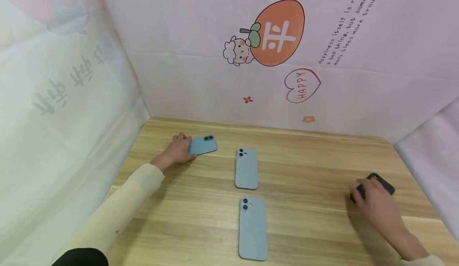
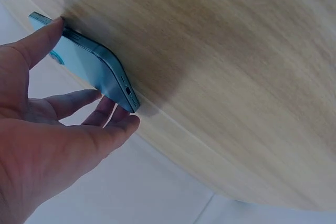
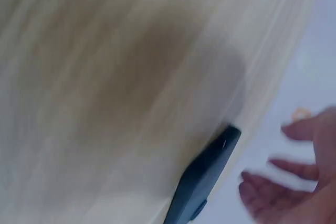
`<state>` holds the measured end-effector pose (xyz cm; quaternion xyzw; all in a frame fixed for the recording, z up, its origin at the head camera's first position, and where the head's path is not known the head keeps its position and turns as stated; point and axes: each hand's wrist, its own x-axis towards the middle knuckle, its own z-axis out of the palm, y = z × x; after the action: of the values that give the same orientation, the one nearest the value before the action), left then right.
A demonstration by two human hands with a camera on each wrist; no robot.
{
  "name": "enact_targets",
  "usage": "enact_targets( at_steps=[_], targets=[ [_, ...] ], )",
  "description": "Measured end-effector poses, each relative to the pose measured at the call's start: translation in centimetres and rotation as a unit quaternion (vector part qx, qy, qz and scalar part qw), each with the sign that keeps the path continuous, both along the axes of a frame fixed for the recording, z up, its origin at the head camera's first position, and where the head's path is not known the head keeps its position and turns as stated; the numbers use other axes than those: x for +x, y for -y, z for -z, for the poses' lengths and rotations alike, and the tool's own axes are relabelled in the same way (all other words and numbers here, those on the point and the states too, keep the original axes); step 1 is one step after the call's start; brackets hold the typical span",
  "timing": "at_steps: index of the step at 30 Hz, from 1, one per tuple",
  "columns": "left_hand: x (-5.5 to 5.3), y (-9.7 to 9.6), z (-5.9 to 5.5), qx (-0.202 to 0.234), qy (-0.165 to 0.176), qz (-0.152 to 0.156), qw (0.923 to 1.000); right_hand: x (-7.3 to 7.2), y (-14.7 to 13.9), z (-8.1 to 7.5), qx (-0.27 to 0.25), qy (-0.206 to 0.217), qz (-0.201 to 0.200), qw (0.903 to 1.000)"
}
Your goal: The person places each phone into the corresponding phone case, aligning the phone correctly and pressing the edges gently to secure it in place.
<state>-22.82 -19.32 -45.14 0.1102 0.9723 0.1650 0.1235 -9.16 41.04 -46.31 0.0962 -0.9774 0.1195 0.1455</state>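
Note:
At the far left of the table, my left hand grips a blue phone lying with its two camera lenses up. The left wrist view shows the thumb on one long edge of this phone and the fingers at the opposite edge. On the right side my right hand hovers over a dark phone, partly covering it in the head view. In the right wrist view the fingers of the blurred right hand are spread and apart from the dark phone.
Two pale blue-grey phones lie camera side up mid-table, one farther back and one nearer. The wooden table meets a printed white curtain at its back and sides. A black rounded object shows at the lower left.

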Motion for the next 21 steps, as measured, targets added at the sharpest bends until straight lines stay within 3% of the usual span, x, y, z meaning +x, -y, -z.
enact_targets(
  at_steps=[6,10,12,15,21],
  targets=[
    [-0.2,-0.1,0.0,-0.013,0.006,0.001,0.9999,-0.5,-4.5,-0.6,0.026,0.077,0.116,0.9899],
    [-0.4,-0.4,-0.2,-0.021,0.007,0.008,0.9997,-0.5,-6.9,-0.3,0.056,0.181,0.171,0.967],
    [-0.4,-0.5,-0.3,-0.024,0.007,0.011,0.9996,-0.6,-7.5,-0.1,0.054,0.238,0.195,0.9499],
    [-0.5,-0.7,-0.4,-0.031,0.007,0.016,0.9994,-0.9,-7.9,0.1,0.053,0.294,0.204,0.9322],
    [-0.7,-1.0,-0.6,-0.039,0.013,0.014,0.9991,-1.5,-7.3,-0.1,0.061,0.326,0.194,0.9231]
  ],
)
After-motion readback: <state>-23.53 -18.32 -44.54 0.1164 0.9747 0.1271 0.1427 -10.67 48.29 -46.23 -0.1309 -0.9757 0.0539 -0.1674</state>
